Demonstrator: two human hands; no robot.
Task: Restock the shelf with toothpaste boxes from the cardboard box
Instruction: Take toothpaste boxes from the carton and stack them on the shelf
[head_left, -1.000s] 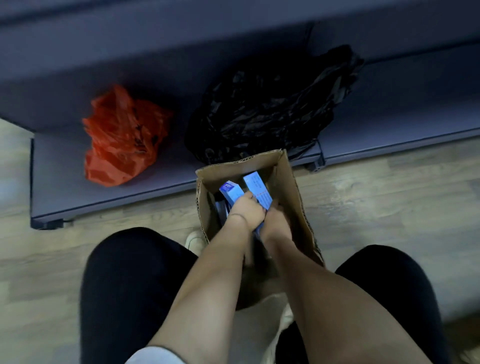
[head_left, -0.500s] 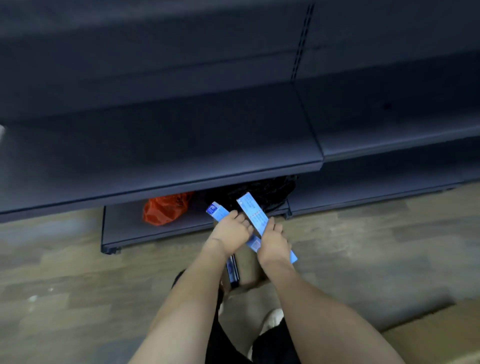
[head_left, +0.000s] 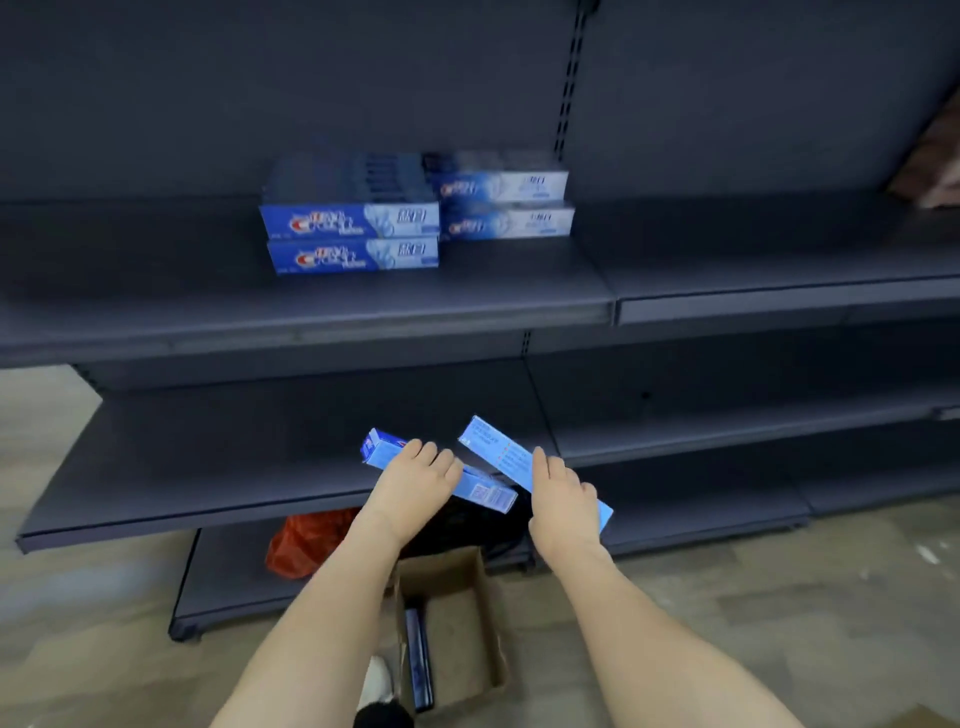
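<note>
Stacked toothpaste boxes (head_left: 415, 213) on upper shelf (head_left: 311, 317), cardboard box (head_left: 457, 623) on floor (head_left: 779, 597) below, before bottom shelf (head_left: 218, 582)

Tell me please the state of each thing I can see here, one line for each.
Left hand: grips one toothpaste box.
Right hand: grips a second toothpaste box.
Cardboard box: open, on the floor, one box left inside.
Shelf stock: stacked in two layers.
Orange bag: crumpled, on the bottom shelf.

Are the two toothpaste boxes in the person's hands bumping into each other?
Cannot tell. In the head view the left-hand box ends right at the right-hand box; they overlap there, showing neither gap nor contact plainly.
</note>
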